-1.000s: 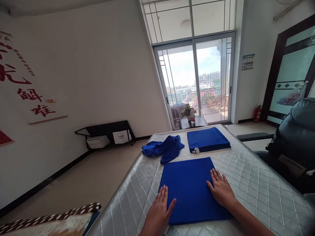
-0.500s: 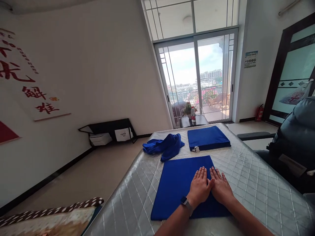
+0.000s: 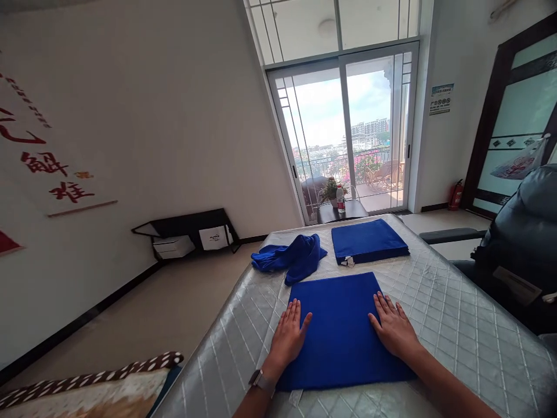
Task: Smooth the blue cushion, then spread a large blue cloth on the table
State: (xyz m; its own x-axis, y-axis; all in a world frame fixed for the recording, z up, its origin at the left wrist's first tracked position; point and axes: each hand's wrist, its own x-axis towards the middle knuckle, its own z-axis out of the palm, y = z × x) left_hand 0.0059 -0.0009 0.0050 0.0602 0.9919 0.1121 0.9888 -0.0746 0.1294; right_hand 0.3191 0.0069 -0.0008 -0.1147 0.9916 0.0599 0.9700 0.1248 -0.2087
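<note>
A blue folded cloth [image 3: 337, 331] lies flat on the quilted silver table cover [image 3: 452, 325], with a white tag [image 3: 295, 397] showing at its near edge. My left hand [image 3: 288, 332] rests flat on its left side, thumb apart from the fingers and a watch on the wrist. On the right edge of the same cloth lies my right hand [image 3: 394, 325], palm down, fingers stretched out. Beyond it sit a stack of folded blue cloths [image 3: 369, 241] with white tags at the near corner, and a crumpled blue cloth [image 3: 289, 258] to the left.
A black chair [image 3: 517, 244] with an armrest stands at the right. Past the far table edge, a small table [image 3: 343, 213] bears a plastic bottle [image 3: 340, 200] and a potted plant [image 3: 333, 188]. A patterned blanket [image 3: 96, 389] lies at the lower left.
My left hand has slid left across the folded cloth, from beside my right hand to the cloth's left side. My right hand stays near the right edge. The view has shifted slightly.
</note>
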